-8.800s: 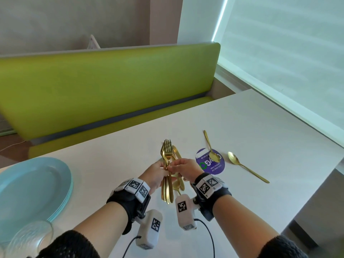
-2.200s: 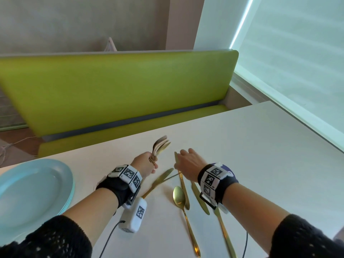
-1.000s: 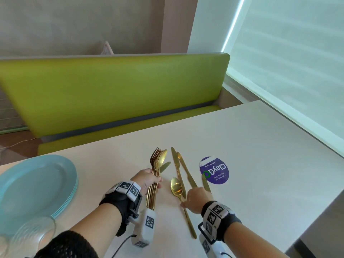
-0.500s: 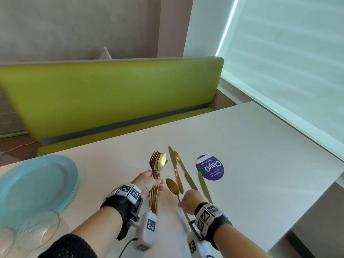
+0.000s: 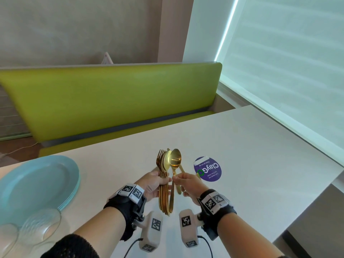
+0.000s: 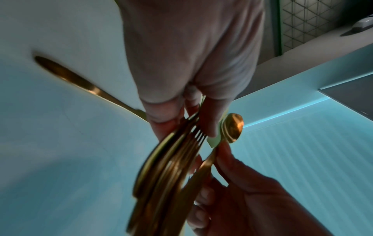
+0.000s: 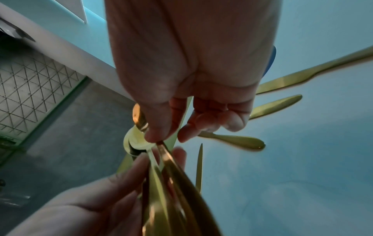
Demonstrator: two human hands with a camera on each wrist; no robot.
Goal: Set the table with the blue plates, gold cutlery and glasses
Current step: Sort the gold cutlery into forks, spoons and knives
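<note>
Gold fork bundle [image 5: 162, 180] gripped in left hand [image 5: 152, 185]; right hand [image 5: 189, 185] pinches gold spoon [image 5: 175, 164] handle alongside.

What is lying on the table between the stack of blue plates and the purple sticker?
In the head view, between the blue plates and the purple sticker, the table is mostly bare; gold knives lie beside the sticker, partly hidden by both hands' raised cutlery.

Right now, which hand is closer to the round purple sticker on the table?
Right. The right hand, pinching a gold spoon, sits just beside the round purple sticker; the left hand, gripping the gold cutlery bundle, is farther off on the other side.
</note>
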